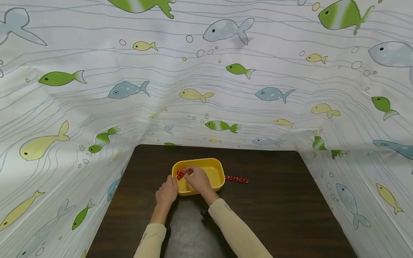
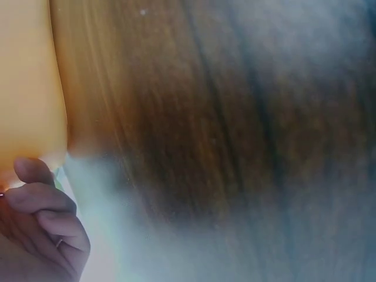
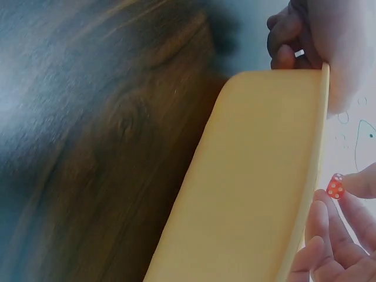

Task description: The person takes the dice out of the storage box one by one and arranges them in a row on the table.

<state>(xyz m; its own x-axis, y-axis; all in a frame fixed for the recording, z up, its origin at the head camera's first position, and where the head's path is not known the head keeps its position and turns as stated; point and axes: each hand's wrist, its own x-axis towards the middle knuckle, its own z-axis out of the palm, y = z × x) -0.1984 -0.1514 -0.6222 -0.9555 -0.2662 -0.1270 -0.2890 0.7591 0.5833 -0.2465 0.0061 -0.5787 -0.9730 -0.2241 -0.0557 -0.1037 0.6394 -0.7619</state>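
A yellow plastic tray (image 1: 214, 173) stands on the dark table. My left hand (image 1: 167, 190) grips its left end; in the left wrist view the fingers (image 2: 44, 200) are curled beside the tray's wall. Over the tray's left part, my right hand (image 1: 197, 178) pinches one red die (image 3: 335, 186) with white pips between thumb and fingertips, just above the rim in the right wrist view. Several red dice (image 1: 180, 173) lie inside the tray's left end, partly hidden by the right hand.
A straight row of red dice (image 1: 237, 179) lies on the dark wood table (image 1: 274, 208), extending right from the tray's right side. White cloth (image 1: 167, 79) printed with fish hangs behind and along both sides of the table.
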